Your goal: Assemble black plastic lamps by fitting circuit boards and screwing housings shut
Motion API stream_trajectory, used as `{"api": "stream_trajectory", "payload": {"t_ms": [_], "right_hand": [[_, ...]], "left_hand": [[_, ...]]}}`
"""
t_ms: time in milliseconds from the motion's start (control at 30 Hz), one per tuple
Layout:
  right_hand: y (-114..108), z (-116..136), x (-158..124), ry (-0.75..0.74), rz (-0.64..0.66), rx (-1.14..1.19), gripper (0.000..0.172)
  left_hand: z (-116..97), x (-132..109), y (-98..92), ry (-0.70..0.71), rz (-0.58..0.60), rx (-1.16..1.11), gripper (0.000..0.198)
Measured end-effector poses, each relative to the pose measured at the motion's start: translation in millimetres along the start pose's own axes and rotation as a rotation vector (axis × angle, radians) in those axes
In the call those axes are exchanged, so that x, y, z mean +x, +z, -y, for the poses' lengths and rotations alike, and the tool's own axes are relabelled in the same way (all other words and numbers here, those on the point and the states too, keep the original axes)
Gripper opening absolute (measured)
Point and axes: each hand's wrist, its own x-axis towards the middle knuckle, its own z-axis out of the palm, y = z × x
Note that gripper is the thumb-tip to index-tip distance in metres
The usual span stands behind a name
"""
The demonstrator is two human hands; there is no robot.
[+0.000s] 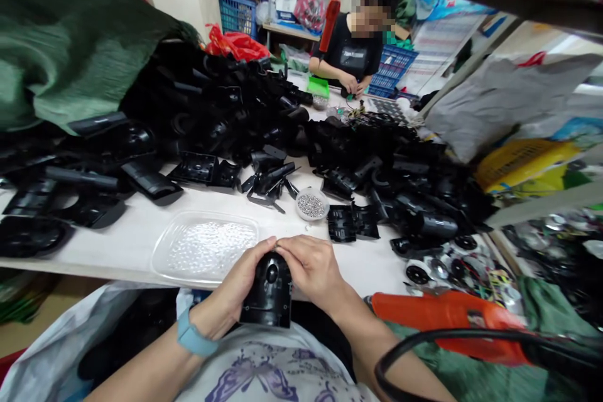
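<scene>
Close to my body, a black plastic housing (267, 292) is held by both hands over the table's front edge. My left hand (239, 282) is closed along its left side, thumb at the top end. My right hand (311, 264) pinches at the same top end, where a small bit shows between the fingertips, too small to name. Just left of my hands is a clear plastic tray (159, 257) containing many small shiny clear pieces. Beyond my right hand stands a small round tub (298, 208) of metal screws.
Heaps of black plastic parts (217, 119) cover the table's far side. An orange electric screwdriver (443, 320) with a black cable lies by my right arm, near wired motor parts (438, 267). Green sacking (80, 31) drapes at left. Across the table a person (358, 50) handles a small part.
</scene>
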Motion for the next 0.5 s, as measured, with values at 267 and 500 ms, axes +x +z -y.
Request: {"api": "stream_trajectory", "payload": {"t_ms": [267,500], "right_hand": [[-3,-1,-8,0.034,0.058,0.165,0.023],[24,-29,23,0.437,-0.116,0.38,0.033]], "left_hand": [[11,-7,-7.5,-0.172,0.005,0.023,0.033],[-52,-17,-32.4,-0.142,-0.095,-0.077,0.056]]}}
